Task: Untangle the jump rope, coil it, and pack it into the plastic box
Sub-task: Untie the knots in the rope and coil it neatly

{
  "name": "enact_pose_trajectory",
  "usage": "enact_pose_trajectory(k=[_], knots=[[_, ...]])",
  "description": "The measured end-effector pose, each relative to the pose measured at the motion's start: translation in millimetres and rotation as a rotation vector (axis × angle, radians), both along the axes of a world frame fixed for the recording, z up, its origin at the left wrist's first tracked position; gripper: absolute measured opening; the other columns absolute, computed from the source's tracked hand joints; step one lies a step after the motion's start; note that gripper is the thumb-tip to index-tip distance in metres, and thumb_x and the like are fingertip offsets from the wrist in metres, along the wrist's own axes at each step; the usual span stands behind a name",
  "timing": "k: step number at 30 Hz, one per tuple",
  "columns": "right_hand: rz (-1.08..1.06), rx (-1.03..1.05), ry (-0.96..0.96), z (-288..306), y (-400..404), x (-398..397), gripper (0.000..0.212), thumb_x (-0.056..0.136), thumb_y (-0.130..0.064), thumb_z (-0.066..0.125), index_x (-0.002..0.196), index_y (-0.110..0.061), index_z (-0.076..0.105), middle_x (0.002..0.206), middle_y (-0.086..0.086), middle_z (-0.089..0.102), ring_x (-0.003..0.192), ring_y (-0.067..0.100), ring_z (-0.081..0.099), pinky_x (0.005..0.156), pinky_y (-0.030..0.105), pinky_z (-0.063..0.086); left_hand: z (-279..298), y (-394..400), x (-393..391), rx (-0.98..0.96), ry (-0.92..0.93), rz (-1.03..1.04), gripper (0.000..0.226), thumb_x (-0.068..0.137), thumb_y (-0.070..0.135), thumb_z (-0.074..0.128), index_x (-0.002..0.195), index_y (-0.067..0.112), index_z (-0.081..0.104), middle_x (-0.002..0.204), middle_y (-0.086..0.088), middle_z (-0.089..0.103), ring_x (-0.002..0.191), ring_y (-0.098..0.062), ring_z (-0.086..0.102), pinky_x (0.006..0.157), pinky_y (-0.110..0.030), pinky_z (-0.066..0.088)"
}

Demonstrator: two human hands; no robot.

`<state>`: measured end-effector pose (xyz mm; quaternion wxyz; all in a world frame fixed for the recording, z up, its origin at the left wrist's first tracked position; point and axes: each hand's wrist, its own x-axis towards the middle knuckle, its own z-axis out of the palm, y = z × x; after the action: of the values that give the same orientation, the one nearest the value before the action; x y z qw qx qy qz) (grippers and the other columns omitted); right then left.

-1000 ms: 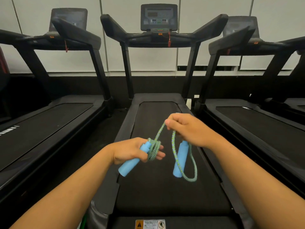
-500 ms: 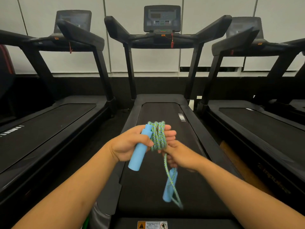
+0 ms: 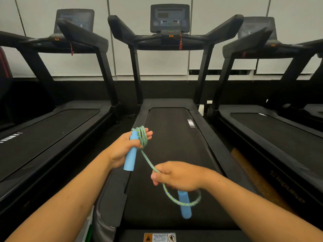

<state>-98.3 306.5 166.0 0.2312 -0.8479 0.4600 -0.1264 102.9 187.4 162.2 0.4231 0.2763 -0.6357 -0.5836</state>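
Since half a second earlier, the right hand (image 3: pixel 176 175) has moved down and away from the left hand (image 3: pixel 125 147), drawing one strand of the jump rope (image 3: pixel 148 162) out taut between the two hands; the second handle (image 3: pixel 185 204) has swung to a position below the right hand.

The left hand is held above the belt of the centre treadmill (image 3: pixel 174 137), near its left side rail. Its thumb and palm grip the first blue foam handle (image 3: pixel 130 155), which stands nearly upright with its lower end projecting below the hand. Several turns of the green-and-blue braided rope are wound around the extended fingers of this hand, beside the handle's upper end.

The right hand is closer to the camera, above the near part of the same belt. Its fingers are curled and pinch the single strand that runs diagonally up to the coil. Below this hand the rope forms one open loop, and the second blue handle hangs through the loop, slightly blurred.

A yellow-and-white warning label (image 3: pixel 160 237) is fixed at the near end of the centre treadmill. One further treadmill stands on each side of it.
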Motion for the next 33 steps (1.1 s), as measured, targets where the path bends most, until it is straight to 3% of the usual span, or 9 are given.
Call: enact_pose_trajectory(k=[4, 7, 11, 15, 19, 21, 24, 29, 33], knots=[[-0.057, -0.138, -0.148, 39, 10, -12, 0.028, 0.105, -0.035, 0.048, 0.085, -0.024, 0.062, 0.065, -0.010, 0.050, 0.056, 0.001, 0.046, 0.059, 0.018, 0.041, -16, 1, 1, -0.027, -0.233, -0.022, 0.068, 0.068, -0.008, 0.056, 0.135, 0.006, 0.058, 0.132, -0.007, 0.068, 0.118, -0.011, 0.066, 0.095, -0.022, 0.052], [-0.145, -0.232, -0.251, 50, 3, -30, 0.029, 0.103, -0.035, 0.048, 0.082, -0.021, 0.062, 0.062, -0.010, 0.047, 0.057, 0.006, 0.044, 0.059, 0.028, 0.040, -19, 11, -7, -0.012, -0.397, -0.183, 0.061, 0.075, -0.012, 0.053, 0.134, 0.003, 0.058, 0.132, -0.006, 0.069, 0.122, -0.014, 0.065, 0.109, -0.033, 0.047], [-0.315, -0.246, -0.456, 39, -22, -57, 0.030, 0.102, -0.034, 0.050, 0.078, -0.020, 0.059, 0.052, -0.013, 0.040, 0.050, 0.008, 0.039, 0.054, 0.029, 0.035, -8, 32, -23, -0.010, -0.512, -0.434, 0.062, 0.080, -0.017, 0.049, 0.139, 0.000, 0.052, 0.135, -0.010, 0.067, 0.128, -0.023, 0.061, 0.113, -0.036, 0.044], [-0.409, -0.199, -0.516, 14, -41, -78, 0.030, 0.104, -0.034, 0.051, 0.078, -0.021, 0.059, 0.050, -0.014, 0.039, 0.047, 0.007, 0.036, 0.052, 0.028, 0.033, 6, 48, -30, 0.032, -0.339, -0.641, 0.064, 0.079, -0.018, 0.045, 0.142, -0.007, 0.047, 0.142, -0.025, 0.057, 0.135, -0.038, 0.053, 0.117, -0.044, 0.037], [-0.331, -0.038, -0.549, -17, -47, -70, 0.024, 0.103, -0.037, 0.054, 0.083, -0.028, 0.064, 0.065, -0.003, 0.049, 0.055, 0.011, 0.047, 0.058, 0.032, 0.040, 14, 50, -31, 0.056, -0.123, -0.637, 0.065, 0.078, -0.009, 0.056, 0.142, -0.007, 0.047, 0.147, -0.033, 0.048, 0.140, -0.050, 0.041, 0.117, -0.053, 0.035], [-0.271, 0.006, -0.513, -26, -44, -53, 0.021, 0.104, -0.032, 0.053, 0.095, -0.019, 0.068, 0.073, 0.004, 0.054, 0.062, 0.011, 0.054, 0.065, 0.033, 0.045, 15, 48, -31, 0.096, -0.013, -0.613, 0.064, 0.080, -0.011, 0.052, 0.143, -0.003, 0.049, 0.149, -0.029, 0.048, 0.143, -0.046, 0.040, 0.109, -0.042, 0.047], [-0.249, 0.066, -0.450, -37, -37, -26, 0.031, 0.108, -0.032, 0.043, 0.086, -0.018, 0.061, 0.064, 0.003, 0.040, 0.048, 0.006, 0.036, 0.051, 0.028, 0.030, 12, 44, -30, 0.148, 0.156, -0.610, 0.066, 0.082, -0.016, 0.043, 0.146, -0.001, 0.046, 0.152, -0.022, 0.048, 0.144, -0.037, 0.043, 0.119, -0.043, 0.035], [-0.188, 0.111, -0.395, -38, -26, -5, 0.033, 0.108, -0.036, 0.040, 0.088, -0.019, 0.060, 0.066, 0.003, 0.042, 0.049, 0.006, 0.036, 0.051, 0.021, 0.033, 6, 31, -27, 0.110, 0.189, -0.448, 0.066, 0.082, -0.012, 0.044, 0.146, 0.001, 0.043, 0.150, -0.016, 0.052, 0.141, -0.031, 0.048, 0.118, -0.037, 0.037], [-0.168, 0.064, -0.196, -34, -20, -2, 0.026, 0.105, -0.032, 0.043, 0.093, -0.023, 0.065, 0.073, -0.011, 0.053, 0.060, -0.003, 0.049, 0.064, 0.013, 0.037, 5, 22, -23, 0.089, 0.215, -0.328, 0.065, 0.080, -0.010, 0.047, 0.144, 0.002, 0.045, 0.147, -0.014, 0.056, 0.138, -0.028, 0.052, 0.116, -0.036, 0.039]])
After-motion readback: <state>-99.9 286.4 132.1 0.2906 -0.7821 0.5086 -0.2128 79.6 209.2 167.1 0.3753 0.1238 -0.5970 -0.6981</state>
